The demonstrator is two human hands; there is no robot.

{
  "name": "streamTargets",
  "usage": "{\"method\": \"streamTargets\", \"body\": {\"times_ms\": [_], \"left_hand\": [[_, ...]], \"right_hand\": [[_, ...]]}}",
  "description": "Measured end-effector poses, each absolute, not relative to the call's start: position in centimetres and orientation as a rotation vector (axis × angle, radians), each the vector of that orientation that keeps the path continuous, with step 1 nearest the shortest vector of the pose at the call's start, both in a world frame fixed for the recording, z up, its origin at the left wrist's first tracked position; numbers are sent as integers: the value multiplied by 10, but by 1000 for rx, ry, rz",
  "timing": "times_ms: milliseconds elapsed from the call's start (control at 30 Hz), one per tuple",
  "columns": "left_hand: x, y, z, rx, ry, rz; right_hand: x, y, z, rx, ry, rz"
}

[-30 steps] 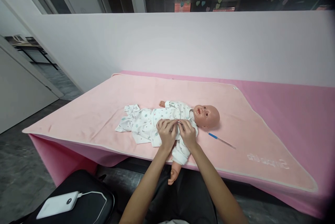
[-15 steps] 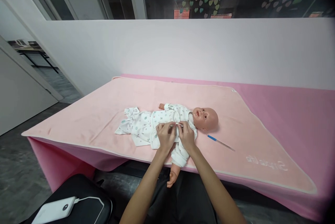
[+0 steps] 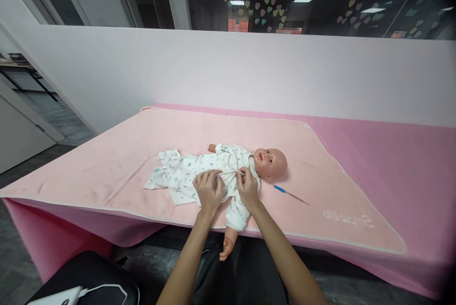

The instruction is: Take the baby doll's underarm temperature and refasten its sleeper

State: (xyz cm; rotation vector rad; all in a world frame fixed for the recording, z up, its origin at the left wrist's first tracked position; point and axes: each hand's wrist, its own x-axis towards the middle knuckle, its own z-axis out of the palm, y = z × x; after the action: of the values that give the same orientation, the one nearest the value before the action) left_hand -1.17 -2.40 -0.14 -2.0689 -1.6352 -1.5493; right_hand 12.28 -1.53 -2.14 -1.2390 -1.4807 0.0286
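A baby doll [image 3: 270, 163] lies on its back, head to the right, in a white printed baby outfit [image 3: 187, 168]. One bare doll arm [image 3: 228, 242] hangs over the table's near edge. My left hand [image 3: 209, 192] is closed on the outfit's front at the doll's belly, its fingers curled into the fabric. At the chest, my right hand [image 3: 247, 186] pinches the edge of the cloth. The fabric is drawn taut between both hands. Whether a thin tie is in the fingers is too small to tell.
A thin rod with a blue handle [image 3: 290, 194] lies by the doll's head on a pink blanket [image 3: 320, 179]. The blanket covers a pink table, with a white wall [image 3: 285, 77] behind. A white power bank [image 3: 57, 296] with a cable rests on a black case at lower left.
My left hand has moved left, away from the right, stretching the outfit's front between them. My right hand stays at the chest. The camera view has shifted slightly right.
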Motion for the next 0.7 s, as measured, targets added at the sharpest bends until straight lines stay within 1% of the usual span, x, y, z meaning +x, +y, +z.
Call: {"method": "streamTargets", "body": {"times_ms": [100,233,333,467,700], "left_hand": [[-25,-27,-4,-2082,-1654,-1524],[-29,-31,-4,-2186,-1619,-1487],[-28,-31,-5,-2244,-1635,-1488],[-29,-30,-6,-2255,-1668,-1556],[-28,-31,-5,-2263,-1720,-1591]], "right_hand": [[124,-17,-20,-1239,-1492,4],[121,-22,-13,-1194,-1512,-142],[110,-27,-5,-1134,-1657,-204],[92,-30,3,-1159,-1883,-69],[91,-28,-3,-1189,-1864,95]]}}
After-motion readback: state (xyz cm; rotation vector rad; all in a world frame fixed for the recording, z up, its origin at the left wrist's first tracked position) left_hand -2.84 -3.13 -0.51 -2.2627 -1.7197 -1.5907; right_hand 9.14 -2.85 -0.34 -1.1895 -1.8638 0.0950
